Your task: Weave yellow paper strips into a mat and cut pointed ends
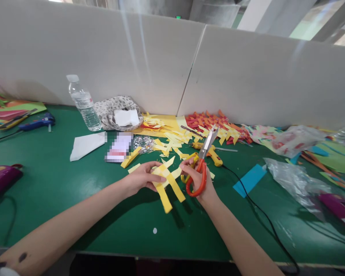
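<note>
My left hand point(145, 177) pinches a woven piece of yellow paper strips point(167, 182), whose loose ends spread up and down over the table. My right hand point(200, 182) is closed around scissors point(200, 178) with red and yellow handles; the blades point up and away, slightly apart. Its fingertips are near the right edge of the woven piece, and whether they touch it I cannot tell. Beyond both hands lie scattered yellow paper strips point(174, 140) and a yellow glue gun point(215, 155) with a black cord.
On the green table point(109, 226) stand a water bottle point(84, 105) and a patterned bag point(115, 105), with a phone point(119, 147) nearby. Red paper pieces point(202, 120) lie against the grey partition point(149, 57). Blue paper point(250, 180) and plastic wrap point(296, 184) lie right.
</note>
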The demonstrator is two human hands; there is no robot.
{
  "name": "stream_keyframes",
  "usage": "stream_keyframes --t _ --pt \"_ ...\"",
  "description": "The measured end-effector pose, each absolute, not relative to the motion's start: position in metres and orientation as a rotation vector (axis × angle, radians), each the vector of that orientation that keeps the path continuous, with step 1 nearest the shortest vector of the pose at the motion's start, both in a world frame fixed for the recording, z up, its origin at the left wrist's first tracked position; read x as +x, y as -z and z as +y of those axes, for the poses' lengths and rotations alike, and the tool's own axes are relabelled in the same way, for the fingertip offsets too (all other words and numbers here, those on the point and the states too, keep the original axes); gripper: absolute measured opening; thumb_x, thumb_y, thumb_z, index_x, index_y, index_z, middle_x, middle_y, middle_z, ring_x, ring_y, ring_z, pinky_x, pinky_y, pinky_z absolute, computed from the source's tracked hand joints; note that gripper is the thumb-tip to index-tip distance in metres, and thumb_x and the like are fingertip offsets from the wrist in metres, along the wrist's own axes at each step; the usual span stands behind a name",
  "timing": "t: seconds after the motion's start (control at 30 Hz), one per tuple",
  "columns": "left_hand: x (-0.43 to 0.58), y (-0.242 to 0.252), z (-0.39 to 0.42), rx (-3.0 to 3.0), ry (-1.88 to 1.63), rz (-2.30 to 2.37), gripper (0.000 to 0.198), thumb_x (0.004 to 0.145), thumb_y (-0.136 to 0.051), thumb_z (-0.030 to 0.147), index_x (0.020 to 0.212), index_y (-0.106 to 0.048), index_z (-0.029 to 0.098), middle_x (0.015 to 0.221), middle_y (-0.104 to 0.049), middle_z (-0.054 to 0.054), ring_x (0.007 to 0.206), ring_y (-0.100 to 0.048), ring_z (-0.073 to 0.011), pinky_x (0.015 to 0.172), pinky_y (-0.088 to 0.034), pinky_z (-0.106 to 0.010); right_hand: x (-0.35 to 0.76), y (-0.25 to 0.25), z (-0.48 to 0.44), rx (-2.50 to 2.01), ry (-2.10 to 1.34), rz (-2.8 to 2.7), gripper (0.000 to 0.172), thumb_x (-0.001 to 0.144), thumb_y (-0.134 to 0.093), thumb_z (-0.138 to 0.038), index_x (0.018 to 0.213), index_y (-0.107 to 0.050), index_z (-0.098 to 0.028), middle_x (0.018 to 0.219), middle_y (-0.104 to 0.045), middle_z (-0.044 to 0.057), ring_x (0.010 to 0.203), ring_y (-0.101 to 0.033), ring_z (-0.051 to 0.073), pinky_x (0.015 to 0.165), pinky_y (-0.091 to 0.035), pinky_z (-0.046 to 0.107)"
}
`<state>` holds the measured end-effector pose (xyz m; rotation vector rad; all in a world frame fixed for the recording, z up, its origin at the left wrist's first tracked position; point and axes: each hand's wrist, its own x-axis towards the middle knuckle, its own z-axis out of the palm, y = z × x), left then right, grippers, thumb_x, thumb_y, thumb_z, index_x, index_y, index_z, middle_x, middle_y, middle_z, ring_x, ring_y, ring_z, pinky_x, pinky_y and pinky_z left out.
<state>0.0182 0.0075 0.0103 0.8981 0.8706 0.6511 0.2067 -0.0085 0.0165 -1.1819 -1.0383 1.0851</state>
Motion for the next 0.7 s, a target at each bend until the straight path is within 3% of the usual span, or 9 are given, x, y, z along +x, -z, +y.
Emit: stream_keyframes --t 0.17,0.23,0.4,0.7 --pt "0.012 -0.008 0.019 0.651 -0.818 0.895 0.027 0.062 -0.076 0.02 0.085 -0.062 0.018 0.074 -0.068 -0.003 0.058 -0.065 -0.0119 0.049 -0.05 -0.017 0.205 -0.018 -0.011 -1.071 -1.34 -0.924 0.036 0.057 -0.073 -0.023 0.073 -0.041 -0.022 0.068 -0.055 -0.007 0.052 -0.058 0.011 0.061 -0.05 0.03" --pt "0.01 -0.008 0.023 0.562 -0.84 0.889 0.019 0.069 -0.071 0.028 0.082 -0.064 0.017 0.071 -0.068 -0.004 0.058 -0.065 -0.0127 0.053 -0.052 -0.019 0.204 -0.019 -0.012 -1.059 -1.432 -0.891 0.038 0.055 -0.075 -0.022 0.073 -0.041 -0.022 0.066 -0.055 -0.008 0.052 -0.06 0.011 0.061 -0.051 0.03" --pt "0.012 -0.014 0.02 0.452 -0.774 0.812 0.045 0.077 -0.056 0.052 0.091 -0.065 0.01 0.08 -0.07 -0.014 0.072 -0.068 -0.0198 0.061 -0.053 -0.024 0.203 -0.017 -0.008 -1.068 -1.441 -0.819 0.044 0.05 -0.081 -0.023 0.071 -0.042 -0.022 0.068 -0.059 -0.006 0.063 -0.067 0.016 0.067 -0.054 0.031" --pt "0.019 -0.014 0.009 0.341 -0.89 0.412 0.044 0.08 -0.05 0.055 0.098 -0.057 0.015 0.12 -0.06 -0.015 0.117 -0.053 -0.0276 0.089 -0.048 -0.036 0.203 -0.014 -0.004 -1.085 -1.37 -0.769 0.044 0.05 -0.083 -0.024 0.069 -0.044 -0.02 0.069 -0.062 -0.004 0.073 -0.068 0.018 0.065 -0.055 0.027"
